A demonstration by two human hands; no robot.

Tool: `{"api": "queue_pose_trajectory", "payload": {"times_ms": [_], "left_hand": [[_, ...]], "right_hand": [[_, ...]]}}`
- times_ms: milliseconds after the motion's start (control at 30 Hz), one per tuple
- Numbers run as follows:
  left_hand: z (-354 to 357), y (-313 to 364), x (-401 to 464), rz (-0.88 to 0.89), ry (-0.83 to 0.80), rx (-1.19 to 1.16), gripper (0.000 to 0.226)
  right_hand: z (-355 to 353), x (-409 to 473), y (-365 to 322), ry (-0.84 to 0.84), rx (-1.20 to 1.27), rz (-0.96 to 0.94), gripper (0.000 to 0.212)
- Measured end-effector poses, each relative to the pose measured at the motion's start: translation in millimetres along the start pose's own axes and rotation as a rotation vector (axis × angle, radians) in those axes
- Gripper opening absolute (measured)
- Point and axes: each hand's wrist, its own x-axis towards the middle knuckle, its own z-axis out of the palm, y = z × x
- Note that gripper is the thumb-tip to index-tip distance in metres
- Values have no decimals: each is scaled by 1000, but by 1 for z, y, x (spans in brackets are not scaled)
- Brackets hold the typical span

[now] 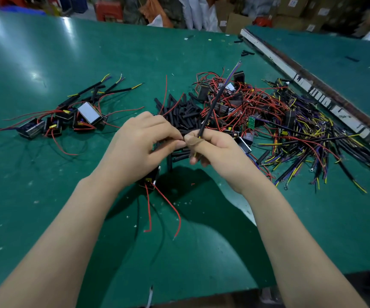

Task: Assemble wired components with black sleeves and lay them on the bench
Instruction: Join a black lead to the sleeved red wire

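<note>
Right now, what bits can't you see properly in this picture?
All in the head view:
- Where the left hand and right hand pinch together: the fingers hide the wire joint.
- The small black component with red wires: mostly hidden under the left wrist.
- The thin sleeved cable: its tip is blurred.
- The tangled pile of red, yellow and purple wires: too jumbled to count.

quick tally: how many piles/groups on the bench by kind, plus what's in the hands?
Finished assemblies group, left: 1
Loose black sleeves pile, centre: 1
Red-wired components pile: 1
Sleeved cable pile, right: 1
Component under left hand: 1
Sleeved cable in right hand: 1
Total: 6
</note>
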Motion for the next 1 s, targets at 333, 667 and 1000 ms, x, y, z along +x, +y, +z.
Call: {"api": "queue_pose_trajectory", "payload": {"times_ms": [333, 667, 1000], "left_hand": [[5, 12, 4, -582, 15, -416, 21], [15, 11, 5, -900, -5, -755, 31], [1, 3, -5, -492, -358, -407, 42]], "right_hand": [[3, 2, 5, 219, -309, -475, 4], [4, 4, 15, 298, -478, -577, 8], [4, 2, 3, 259, 183, -187, 10]]}}
